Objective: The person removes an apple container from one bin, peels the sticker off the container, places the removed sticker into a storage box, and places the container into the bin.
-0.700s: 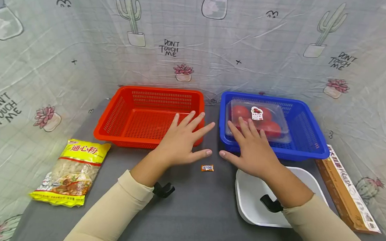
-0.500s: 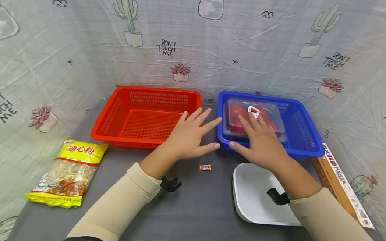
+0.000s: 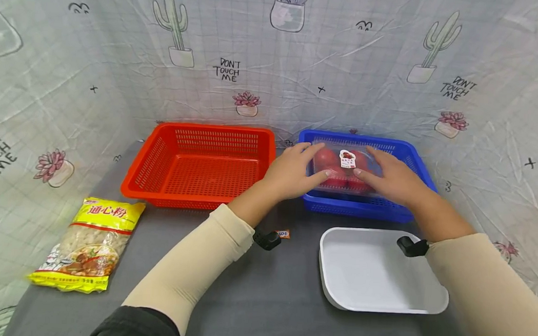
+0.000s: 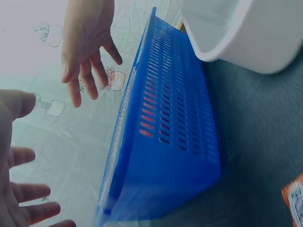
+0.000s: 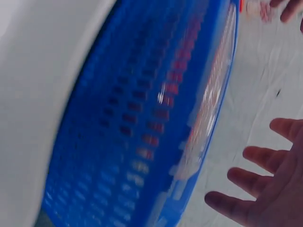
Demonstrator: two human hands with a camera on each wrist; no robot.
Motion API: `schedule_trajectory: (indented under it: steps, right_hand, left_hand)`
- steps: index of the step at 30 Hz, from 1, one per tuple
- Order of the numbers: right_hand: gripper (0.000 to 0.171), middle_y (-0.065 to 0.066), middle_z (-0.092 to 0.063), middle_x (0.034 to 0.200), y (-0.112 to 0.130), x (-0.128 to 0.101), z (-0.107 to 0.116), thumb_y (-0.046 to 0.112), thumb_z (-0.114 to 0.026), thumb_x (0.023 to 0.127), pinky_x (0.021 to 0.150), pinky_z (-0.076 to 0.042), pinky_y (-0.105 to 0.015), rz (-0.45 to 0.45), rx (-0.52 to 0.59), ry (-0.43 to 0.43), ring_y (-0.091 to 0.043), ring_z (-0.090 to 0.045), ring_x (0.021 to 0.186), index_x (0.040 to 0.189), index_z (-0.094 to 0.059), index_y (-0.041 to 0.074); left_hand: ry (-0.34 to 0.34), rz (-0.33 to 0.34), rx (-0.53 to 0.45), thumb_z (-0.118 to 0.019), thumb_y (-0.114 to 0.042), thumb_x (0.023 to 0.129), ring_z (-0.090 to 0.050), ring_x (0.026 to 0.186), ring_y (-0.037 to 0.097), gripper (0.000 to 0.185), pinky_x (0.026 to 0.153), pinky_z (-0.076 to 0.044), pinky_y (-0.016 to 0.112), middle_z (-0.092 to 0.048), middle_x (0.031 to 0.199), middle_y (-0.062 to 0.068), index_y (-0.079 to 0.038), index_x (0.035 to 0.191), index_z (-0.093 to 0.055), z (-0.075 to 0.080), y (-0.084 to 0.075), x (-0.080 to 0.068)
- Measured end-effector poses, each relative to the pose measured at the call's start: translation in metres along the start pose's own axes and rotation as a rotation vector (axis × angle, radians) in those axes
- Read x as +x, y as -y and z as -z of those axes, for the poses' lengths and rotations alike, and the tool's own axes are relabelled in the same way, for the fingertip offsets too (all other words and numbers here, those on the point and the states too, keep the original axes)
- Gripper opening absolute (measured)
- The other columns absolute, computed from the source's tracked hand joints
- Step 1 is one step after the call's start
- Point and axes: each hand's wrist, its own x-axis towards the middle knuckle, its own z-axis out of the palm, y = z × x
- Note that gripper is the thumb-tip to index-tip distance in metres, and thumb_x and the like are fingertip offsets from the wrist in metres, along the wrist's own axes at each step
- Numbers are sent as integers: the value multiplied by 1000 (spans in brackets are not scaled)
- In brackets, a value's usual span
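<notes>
Since the earlier frames, both hands have shifted rightward and forward, so the left hand (image 3: 289,174) now reaches over the blue basket (image 3: 356,209) and the right hand (image 3: 393,178) has slid toward the far side of the clear tomato pack (image 3: 339,181). The pack lies inside that basket, between the hands, which are spread wide and hold nothing; whether a fingertip brushes the lid cannot be told. From the head, the fingers cover the pack's side edges, and a black wrist camera (image 3: 268,240) partly hides the small orange sweet (image 3: 284,234) on the worktop (image 3: 242,300). The left wrist view shows what the head view cannot: both hands' splayed fingers above the basket's rim, and red through its slots. The right wrist view is blurred, the white tub (image 5: 42,94) cut off there.
</notes>
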Motion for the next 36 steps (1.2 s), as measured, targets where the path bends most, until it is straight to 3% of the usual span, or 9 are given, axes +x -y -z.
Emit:
schedule_trajectory:
  steps: [7,11,14,18,23,26,31,36]
  right_hand:
    - [95,-33,-14,172,-23,15,23,65,-45,107,118,-14,-80,-94,108,103,-59,-13,156,172,-9,6]
    - [96,-35,-13,171,-38,24,31,66,-42,108,119,-15,-79,-114,154,141,-60,-13,155,171,-7,3]
    - [98,-38,-13,170,-49,32,31,67,-42,108,118,-21,-77,-131,190,169,-61,-16,154,170,-5,2]
    - [100,-40,-9,169,-63,42,27,67,-43,108,114,-30,-78,-183,270,210,-63,-16,152,170,0,2]
    - [101,-37,4,171,-79,51,17,63,-44,108,113,-30,-79,-246,383,271,-64,-9,153,168,8,1]
    - [103,-38,7,170,-87,54,16,63,-42,109,113,-30,-78,-276,448,332,-65,-11,152,167,13,-1]
    - [101,-41,-2,168,-93,57,25,65,-38,109,113,-35,-76,-316,493,448,-66,-18,150,167,12,0]
    - [100,-42,-5,168,-98,62,36,66,-37,109,113,-37,-74,-353,478,480,-65,-21,150,167,12,2]
  left_hand:
    - [-6,98,-272,-60,-51,104,-46,148,30,69,119,-41,57,-47,163,9,-23,165,-43,-9,-9,22]
    - [9,152,-333,-61,-49,104,-48,147,29,68,117,-44,56,-46,164,8,-25,165,-43,-16,-11,29]
    - [7,185,-287,-63,-49,104,-51,144,28,67,114,-47,55,-49,162,6,-26,164,-44,-22,-13,33]
    - [0,217,-140,-62,-53,103,-53,142,27,66,114,-44,54,-51,160,3,-28,162,-47,-31,-19,39]
    - [-3,224,6,-60,-57,102,-54,138,25,64,105,-41,51,-55,156,0,-30,159,-51,-42,-25,42]
    - [-11,233,10,-62,-55,101,-53,138,24,63,110,-37,55,-54,156,0,-30,158,-52,-49,-26,42]
    - [-19,262,-7,-65,-51,99,-48,143,25,63,122,-21,70,-52,158,0,-32,158,-52,-55,-23,41]
    - [-38,249,-3,-67,-49,99,-48,144,25,63,123,-17,73,-53,157,1,-31,157,-53,-58,-23,42]
